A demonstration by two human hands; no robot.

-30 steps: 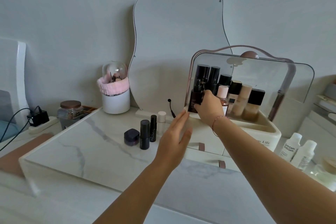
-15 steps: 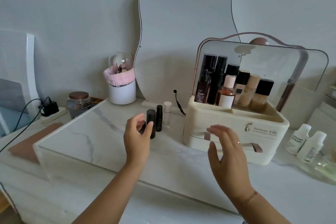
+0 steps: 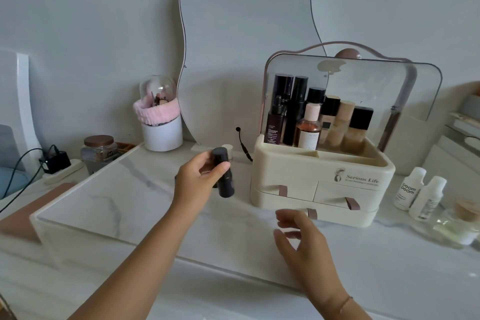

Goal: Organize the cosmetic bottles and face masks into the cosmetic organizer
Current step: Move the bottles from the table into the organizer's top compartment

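Short black cylindrical cosmetic bottle [image 3: 222, 172] | your left hand [image 3: 198, 182] grips it, right hand [image 3: 298, 235] loosely spread, empty | stand it upright in cream plastic organizer [image 3: 322, 179], clear of tall bottles.

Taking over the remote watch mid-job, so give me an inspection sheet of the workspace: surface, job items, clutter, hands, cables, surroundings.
Surface: white marble-look tabletop, raised slab on the left.
Job's things: cream cosmetic organizer, lid up, bottles standing in its top tray, drawers shut; no face masks seen.
Clutter: two white bottles right of the organizer; brown-lidded jar; white brush holder wearing a pink band.
Hands: left hand holds a small black bottle off the surface; right hand open and empty in front of the drawers.
Cables: black plug and cord at far left.
Surroundings: wavy mirror against a grey wall.
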